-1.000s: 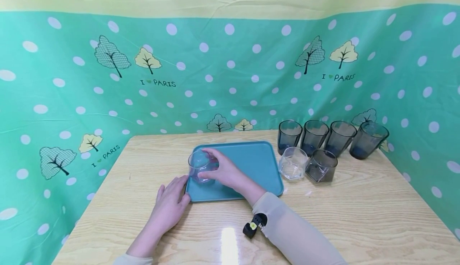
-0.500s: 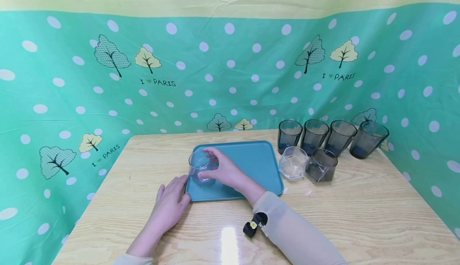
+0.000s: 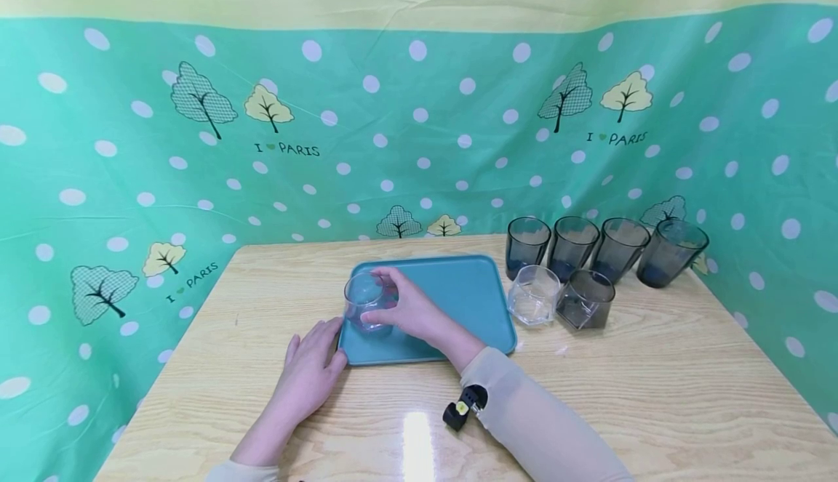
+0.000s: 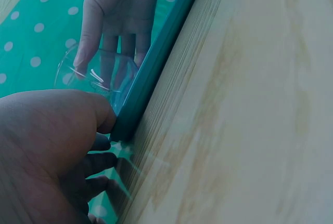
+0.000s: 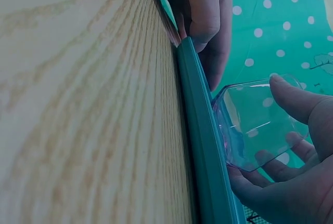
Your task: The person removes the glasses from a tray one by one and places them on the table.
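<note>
My right hand (image 3: 409,310) grips a clear glass (image 3: 357,300) from its right side, thumb towards me and fingers round the far side. The glass stands upright at the left end of a teal tray (image 3: 452,289). In the right wrist view the angular clear glass (image 5: 250,125) sits against the tray (image 5: 200,120), with the thumb near its rim. My left hand (image 3: 309,373) rests at the tray's left front corner, fingers loosely extended along the left edge. Its thumb touches the corner, as the left wrist view shows too.
Right of the tray stand a clear faceted glass (image 3: 533,299) and a smoky faceted one (image 3: 585,304). Behind them several tall dark glasses (image 3: 527,248) form a row. A patterned green cloth (image 3: 419,140) hangs behind the wooden table (image 3: 589,402). A black strap (image 3: 458,411) shows at the right sleeve.
</note>
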{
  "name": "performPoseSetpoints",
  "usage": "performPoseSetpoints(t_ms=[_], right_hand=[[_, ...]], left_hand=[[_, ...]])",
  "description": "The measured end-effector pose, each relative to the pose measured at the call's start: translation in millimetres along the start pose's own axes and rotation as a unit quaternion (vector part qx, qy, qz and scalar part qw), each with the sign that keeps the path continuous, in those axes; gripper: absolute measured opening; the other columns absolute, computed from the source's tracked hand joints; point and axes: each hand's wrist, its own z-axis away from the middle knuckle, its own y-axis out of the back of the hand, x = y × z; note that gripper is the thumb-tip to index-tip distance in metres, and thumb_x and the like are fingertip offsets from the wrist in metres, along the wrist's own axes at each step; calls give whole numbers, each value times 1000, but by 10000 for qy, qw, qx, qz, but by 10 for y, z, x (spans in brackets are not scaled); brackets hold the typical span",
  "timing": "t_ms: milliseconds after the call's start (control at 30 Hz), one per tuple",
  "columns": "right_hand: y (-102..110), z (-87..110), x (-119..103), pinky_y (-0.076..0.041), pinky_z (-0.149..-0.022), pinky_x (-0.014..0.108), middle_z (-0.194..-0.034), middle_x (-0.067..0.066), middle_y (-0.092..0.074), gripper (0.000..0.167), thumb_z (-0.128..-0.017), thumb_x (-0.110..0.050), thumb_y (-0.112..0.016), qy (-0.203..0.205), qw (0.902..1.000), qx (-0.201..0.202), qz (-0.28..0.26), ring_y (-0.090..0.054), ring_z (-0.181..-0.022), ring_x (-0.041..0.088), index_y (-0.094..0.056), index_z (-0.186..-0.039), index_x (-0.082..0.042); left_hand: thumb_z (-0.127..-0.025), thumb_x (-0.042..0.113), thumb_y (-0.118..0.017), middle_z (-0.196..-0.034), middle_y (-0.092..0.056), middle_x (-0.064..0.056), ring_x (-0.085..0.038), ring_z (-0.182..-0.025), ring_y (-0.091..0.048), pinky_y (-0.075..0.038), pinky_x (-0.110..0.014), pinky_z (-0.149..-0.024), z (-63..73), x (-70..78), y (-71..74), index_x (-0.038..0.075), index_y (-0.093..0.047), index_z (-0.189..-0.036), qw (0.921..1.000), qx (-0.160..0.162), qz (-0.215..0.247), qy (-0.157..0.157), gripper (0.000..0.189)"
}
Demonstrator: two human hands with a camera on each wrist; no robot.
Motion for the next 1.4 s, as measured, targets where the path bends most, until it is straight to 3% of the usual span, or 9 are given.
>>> performPoseSetpoints(t_ms=[633, 1400], right_hand=[[-5, 3, 33, -51, -116, 49, -157, 12, -55, 82, -93, -21, -93, 109, 9999, 42, 87, -53, -145, 33, -50, -164, -25], [3, -15, 38, -54, -112, 48, -158, 20, -52, 79, -92, -17, -94, 148, 9999, -32, -54, -58, -139, 36, -54, -160, -23]], left_hand=[[-108, 11, -59, -167, -49, -23, -50, -161, -32, -2, -77, -128, 2, 7, 2, -2, -45, -165, 10000, -57, 37, 52, 60], [-109, 12, -59, -168, -48, -24, -50, -161, -31, -2, -77, -128, 13, 11, 14, -3, -44, -166, 9999, -88, 67, 55, 60]])
